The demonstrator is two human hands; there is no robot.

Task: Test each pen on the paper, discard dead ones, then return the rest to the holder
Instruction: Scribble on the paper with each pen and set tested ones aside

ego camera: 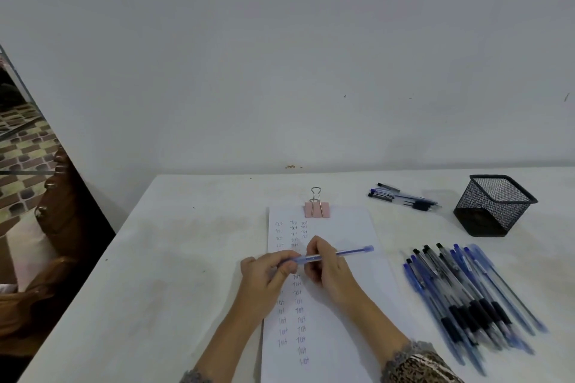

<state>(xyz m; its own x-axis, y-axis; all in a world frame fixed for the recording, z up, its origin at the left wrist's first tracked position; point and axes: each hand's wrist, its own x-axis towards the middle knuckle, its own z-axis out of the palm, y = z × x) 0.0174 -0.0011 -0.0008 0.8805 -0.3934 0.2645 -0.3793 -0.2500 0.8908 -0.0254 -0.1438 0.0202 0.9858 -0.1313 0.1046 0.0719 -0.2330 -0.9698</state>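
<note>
A blue pen (348, 252) lies level above the white paper (345, 314), held at both ends of its front half. My left hand (267, 277) pinches its left end, and my right hand (326, 267) grips the barrel. The paper carries several rows of small "Test" scribbles and has a pink binder clip (316, 209) at its top edge. A large heap of blue and black pens (466, 295) lies to the right of the paper. A few more pens (404, 196) lie apart near the wall. The black mesh holder (494, 205) stands at the far right with no pens showing in it.
The white table (186, 258) ends at the wall behind and at a slanted left edge. Brown wooden furniture (53, 227) stands beyond that left edge.
</note>
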